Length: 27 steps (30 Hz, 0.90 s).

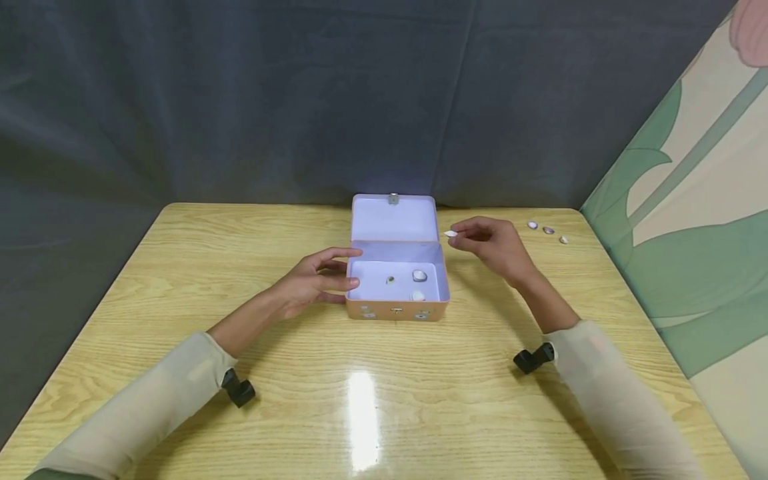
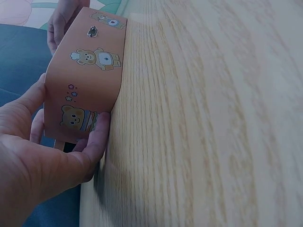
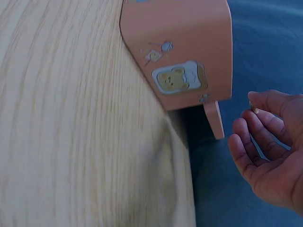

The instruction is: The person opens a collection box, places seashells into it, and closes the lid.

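Observation:
A small orange tin box (image 1: 398,311) with bear stickers stands open on the wooden table (image 1: 360,400), lid raised at the back. Its pale inside holds three small shells (image 1: 419,275). My left hand (image 1: 318,280) grips the box's left wall, thumb and fingers curled round it; the left wrist view shows the fingers (image 2: 97,137) against the orange side (image 2: 90,80). My right hand (image 1: 489,243) hovers just right of the lid, pinching a small white shell (image 1: 451,233). The right wrist view shows the box (image 3: 189,52) and the shell tip (image 3: 254,109) at the fingertips.
Three more small shells (image 1: 547,231) lie on the table near the back right corner. A dark grey curtain hangs behind the table. A panel with a green and cream flower print stands along the right side.

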Each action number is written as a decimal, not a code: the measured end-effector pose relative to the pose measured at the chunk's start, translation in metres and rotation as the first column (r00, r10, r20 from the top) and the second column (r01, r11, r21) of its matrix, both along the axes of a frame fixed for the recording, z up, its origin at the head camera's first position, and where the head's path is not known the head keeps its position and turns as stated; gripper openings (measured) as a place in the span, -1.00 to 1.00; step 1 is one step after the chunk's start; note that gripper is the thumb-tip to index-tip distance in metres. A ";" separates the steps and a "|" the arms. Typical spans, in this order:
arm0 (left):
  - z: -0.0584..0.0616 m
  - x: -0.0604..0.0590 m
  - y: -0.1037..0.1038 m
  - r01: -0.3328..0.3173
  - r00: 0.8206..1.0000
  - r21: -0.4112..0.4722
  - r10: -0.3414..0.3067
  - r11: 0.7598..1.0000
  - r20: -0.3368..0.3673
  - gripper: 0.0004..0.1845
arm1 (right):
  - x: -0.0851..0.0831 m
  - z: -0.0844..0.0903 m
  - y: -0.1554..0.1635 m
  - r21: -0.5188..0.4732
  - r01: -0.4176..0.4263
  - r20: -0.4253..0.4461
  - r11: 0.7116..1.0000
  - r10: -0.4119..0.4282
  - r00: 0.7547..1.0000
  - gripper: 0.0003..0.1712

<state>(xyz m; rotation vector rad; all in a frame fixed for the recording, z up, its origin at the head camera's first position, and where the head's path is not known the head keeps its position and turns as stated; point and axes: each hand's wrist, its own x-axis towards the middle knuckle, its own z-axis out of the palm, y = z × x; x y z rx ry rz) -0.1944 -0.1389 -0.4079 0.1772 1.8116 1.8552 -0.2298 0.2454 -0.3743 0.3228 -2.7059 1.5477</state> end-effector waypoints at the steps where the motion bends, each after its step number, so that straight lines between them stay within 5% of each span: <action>1: 0.000 0.000 0.000 0.000 1.000 0.000 0.000 1.000 0.000 -0.25 | 0.000 0.001 -0.002 -0.001 -0.003 -0.003 1.000 0.003 1.000 -0.64; 27: 0.001 0.000 -0.002 0.010 1.000 0.000 -0.010 1.000 0.000 -0.25 | 0.005 0.008 -0.046 -0.024 -0.075 0.007 0.997 0.075 0.997 -0.69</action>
